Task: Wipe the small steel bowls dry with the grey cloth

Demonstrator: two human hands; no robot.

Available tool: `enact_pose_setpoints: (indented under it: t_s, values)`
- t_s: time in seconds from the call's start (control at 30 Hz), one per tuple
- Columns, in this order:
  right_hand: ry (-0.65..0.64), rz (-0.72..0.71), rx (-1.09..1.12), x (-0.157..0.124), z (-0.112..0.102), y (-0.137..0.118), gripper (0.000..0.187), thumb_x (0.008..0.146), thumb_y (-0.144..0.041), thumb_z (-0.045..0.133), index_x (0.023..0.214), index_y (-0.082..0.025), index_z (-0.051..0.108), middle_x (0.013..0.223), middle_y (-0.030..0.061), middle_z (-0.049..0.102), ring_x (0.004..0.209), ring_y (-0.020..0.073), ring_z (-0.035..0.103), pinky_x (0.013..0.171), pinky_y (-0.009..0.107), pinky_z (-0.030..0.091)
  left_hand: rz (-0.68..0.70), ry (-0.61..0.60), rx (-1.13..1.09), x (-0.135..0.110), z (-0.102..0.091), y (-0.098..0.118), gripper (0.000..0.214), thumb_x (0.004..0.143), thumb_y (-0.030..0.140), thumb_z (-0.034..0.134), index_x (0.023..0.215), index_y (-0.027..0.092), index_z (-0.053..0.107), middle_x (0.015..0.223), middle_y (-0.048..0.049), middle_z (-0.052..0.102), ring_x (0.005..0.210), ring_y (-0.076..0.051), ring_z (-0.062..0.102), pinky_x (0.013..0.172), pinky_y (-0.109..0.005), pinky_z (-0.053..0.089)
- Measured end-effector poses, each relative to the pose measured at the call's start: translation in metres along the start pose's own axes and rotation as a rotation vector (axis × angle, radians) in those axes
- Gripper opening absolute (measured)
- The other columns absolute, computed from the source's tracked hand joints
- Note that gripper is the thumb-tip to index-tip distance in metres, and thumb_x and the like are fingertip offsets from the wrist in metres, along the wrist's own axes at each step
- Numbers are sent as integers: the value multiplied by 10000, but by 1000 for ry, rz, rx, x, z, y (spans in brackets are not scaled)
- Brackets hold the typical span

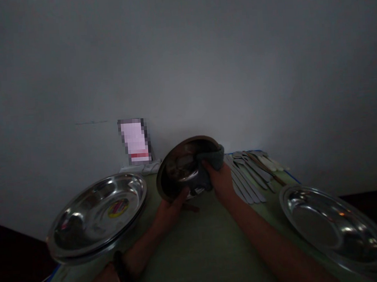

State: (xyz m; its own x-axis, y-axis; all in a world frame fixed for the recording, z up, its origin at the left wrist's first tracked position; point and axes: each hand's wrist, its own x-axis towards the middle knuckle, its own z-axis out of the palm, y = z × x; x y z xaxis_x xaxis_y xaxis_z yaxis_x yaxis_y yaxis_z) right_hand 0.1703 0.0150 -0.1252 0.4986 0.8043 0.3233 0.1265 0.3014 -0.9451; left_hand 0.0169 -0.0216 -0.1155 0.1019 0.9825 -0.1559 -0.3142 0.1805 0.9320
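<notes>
My left hand (171, 208) grips the lower rim of a round steel plate (180, 165), which is tilted up on edge above the middle of the table. Against the plate's right side, my right hand (219, 179) presses a dark grey cloth (213, 156) that wraps over the rim. Both hands are closed. A dark band sits on my left wrist.
A stack of steel plates (99, 214) with a sticker lies at the left; another large steel plate (337, 227) lies at the right. A row of several spoons (251, 171) rests behind it. A blurred upright object (135, 141) leans on the wall. The table (198, 251) is pale green.
</notes>
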Motion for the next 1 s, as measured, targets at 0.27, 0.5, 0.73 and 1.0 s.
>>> enact_pose_setpoints:
  t_s: [0.27,0.5,0.73,1.0]
  values:
    - [-33,-246,-257,15,-18,-40,230,711,-357,633,856,-179,630,797,53,701,719,197,622,654,315,471,-58,-202,285,2,-4,-5,403,760,421,667,1037,129,688,884,-138,754,497,-198,666,666,-347,523]
    - [-196,-628,-578,19,-40,-77,147,738,-196,562,872,-230,611,666,-17,654,632,167,607,584,267,414,73,104,217,9,-10,-7,277,645,333,757,870,181,707,821,-48,726,551,-181,618,469,-267,457]
    - [-26,-601,-532,7,-30,-70,149,767,-228,577,913,-213,604,757,22,690,676,183,635,616,292,440,73,8,244,15,-16,-11,246,615,373,780,683,163,670,584,-7,659,523,-139,574,507,-233,457]
    - [-20,-332,-265,0,-10,-56,216,797,-333,588,938,-171,614,817,61,695,727,188,622,640,298,457,4,-90,-37,28,-15,-20,286,701,409,722,776,133,705,673,-89,718,548,-180,613,476,-254,434]
